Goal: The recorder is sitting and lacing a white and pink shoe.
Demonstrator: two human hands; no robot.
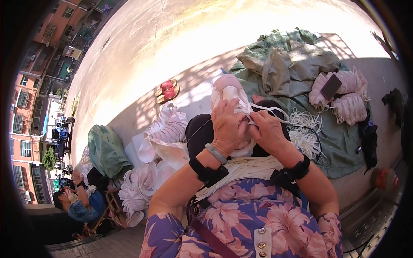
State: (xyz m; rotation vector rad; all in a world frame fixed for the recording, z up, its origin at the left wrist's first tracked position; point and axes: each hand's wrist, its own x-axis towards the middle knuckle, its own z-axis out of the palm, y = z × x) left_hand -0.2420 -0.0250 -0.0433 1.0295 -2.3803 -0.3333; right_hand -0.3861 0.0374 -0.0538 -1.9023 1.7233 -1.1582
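A pale pink and white sneaker upper (228, 84) lies over my lap, its rounded toe pointing away from me. My left hand (229, 125) is closed on it, fingers laid over the upper near the lacing. Close by on the right, my right hand (269, 131) pinches a white shoelace (275, 112) at the eyelets. A loop of that lace bows out to the right above the hand. Across my lap lies a bundle of cream-white laces (241, 170). The fingertips partly hide the lace holes.
A tangle of white laces (304, 129) rests on a green sheet (340, 155) to the right. Beyond are bundled pink uppers (350, 107) with a dark phone (331, 87) on top. White shoe parts (148, 180) and a green sack (107, 150) stand left, near a seated person (84, 206). Red sandals (167, 91) lie ahead.
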